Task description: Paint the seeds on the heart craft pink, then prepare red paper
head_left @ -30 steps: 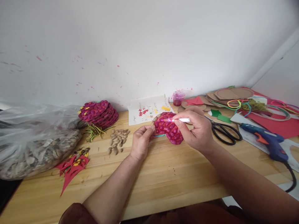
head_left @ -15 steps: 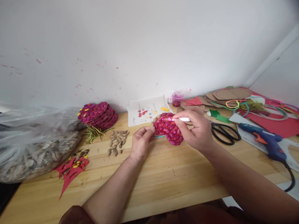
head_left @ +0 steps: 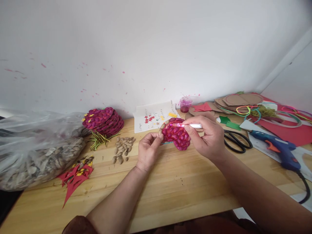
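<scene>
My left hand [head_left: 151,147] pinches the left edge of a craft piece [head_left: 179,136], a red backing covered with shells that look like peanut shells. Most of its shells are painted magenta; a few near my left fingers stay tan. A thin blue cord [head_left: 167,142] shows beneath it. In my right hand [head_left: 207,135], a white-handled paintbrush [head_left: 195,125] is held like a pen. Its pink-stained tip touches, or lies just over, the shells along the upper edge. Left of my left hand lies a loose group of unpainted shells [head_left: 124,146].
A stack of magenta shell pieces [head_left: 103,122] and a plastic bag of shells [head_left: 44,159] sit left. Behind are a paper with star cutouts [head_left: 140,125] and a cup of magenta paint [head_left: 186,104]. Scissors [head_left: 237,141], a blue glue gun [head_left: 280,146] and cardboard shapes [head_left: 241,98] lie right.
The brush tip has shifted slightly along the upper edge of the craft piece, and the piece is tilted a little differently. Both hands keep their grips.
</scene>
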A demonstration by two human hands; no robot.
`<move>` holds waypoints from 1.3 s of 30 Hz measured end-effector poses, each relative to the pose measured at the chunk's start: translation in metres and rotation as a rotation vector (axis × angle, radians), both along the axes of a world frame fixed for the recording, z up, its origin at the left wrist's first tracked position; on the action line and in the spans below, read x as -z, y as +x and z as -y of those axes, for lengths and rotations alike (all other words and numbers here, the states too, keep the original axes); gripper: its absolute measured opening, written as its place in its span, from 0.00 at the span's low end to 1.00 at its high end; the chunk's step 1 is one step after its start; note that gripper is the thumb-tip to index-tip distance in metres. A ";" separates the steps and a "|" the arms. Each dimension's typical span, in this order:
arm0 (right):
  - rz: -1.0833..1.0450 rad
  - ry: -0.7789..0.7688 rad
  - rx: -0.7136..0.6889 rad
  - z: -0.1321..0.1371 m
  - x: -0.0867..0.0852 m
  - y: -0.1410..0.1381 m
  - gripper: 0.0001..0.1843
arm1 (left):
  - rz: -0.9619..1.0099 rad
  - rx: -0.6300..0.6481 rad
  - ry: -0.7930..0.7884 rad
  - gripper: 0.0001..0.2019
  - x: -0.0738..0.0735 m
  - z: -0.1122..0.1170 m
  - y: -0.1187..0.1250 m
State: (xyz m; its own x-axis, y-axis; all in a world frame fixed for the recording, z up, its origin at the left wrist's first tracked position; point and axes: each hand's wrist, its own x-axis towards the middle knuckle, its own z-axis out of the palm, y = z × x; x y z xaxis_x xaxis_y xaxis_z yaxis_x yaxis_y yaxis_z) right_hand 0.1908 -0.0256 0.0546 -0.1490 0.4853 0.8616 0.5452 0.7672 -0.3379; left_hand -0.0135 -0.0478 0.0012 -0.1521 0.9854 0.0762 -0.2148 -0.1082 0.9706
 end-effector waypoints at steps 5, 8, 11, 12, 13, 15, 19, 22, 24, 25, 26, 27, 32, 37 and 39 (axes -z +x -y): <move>-0.013 0.027 -0.012 0.004 -0.003 0.001 0.07 | -0.052 -0.057 0.091 0.16 -0.006 0.004 0.002; -0.018 0.042 -0.021 0.006 -0.004 0.001 0.08 | -0.087 -0.077 0.136 0.15 -0.006 0.005 0.001; -0.032 0.050 -0.041 0.007 -0.004 0.002 0.08 | -0.159 -0.099 0.177 0.14 -0.004 0.004 0.000; -0.037 0.053 -0.042 0.007 -0.004 0.002 0.08 | -0.184 -0.105 0.195 0.14 -0.003 0.004 -0.001; -0.043 0.055 -0.040 0.007 -0.004 0.002 0.09 | -0.207 -0.111 0.213 0.14 -0.002 0.004 -0.001; -0.054 0.054 -0.030 0.007 -0.005 0.003 0.09 | -0.251 -0.119 0.247 0.14 -0.001 0.004 -0.002; -0.050 0.060 -0.041 0.008 -0.006 0.001 0.09 | -0.311 -0.133 0.278 0.13 -0.001 0.004 -0.002; -0.040 0.074 -0.060 0.010 -0.006 0.000 0.09 | -0.311 -0.130 0.293 0.12 -0.002 0.004 -0.002; -0.039 0.073 -0.057 0.010 -0.005 -0.001 0.08 | -0.312 -0.129 0.299 0.11 -0.002 0.005 -0.002; -0.041 0.070 -0.049 0.010 -0.005 -0.001 0.08 | -0.315 -0.130 0.301 0.11 -0.002 0.005 -0.002; -0.047 0.064 -0.037 0.010 -0.005 -0.001 0.08 | -0.317 -0.131 0.302 0.11 -0.002 0.005 -0.002; -0.054 0.057 -0.025 0.010 -0.005 -0.001 0.07 | -0.319 -0.130 0.303 0.11 -0.001 0.005 -0.002; -0.077 0.059 0.024 0.009 -0.006 0.000 0.07 | -0.323 -0.130 0.299 0.10 0.000 0.005 -0.003; -0.089 0.059 0.028 0.009 -0.007 0.000 0.06 | -0.311 -0.119 0.283 0.10 0.001 0.005 -0.002; -0.077 0.054 0.028 0.010 -0.006 -0.001 0.06 | -0.307 -0.118 0.282 0.10 0.001 0.005 -0.002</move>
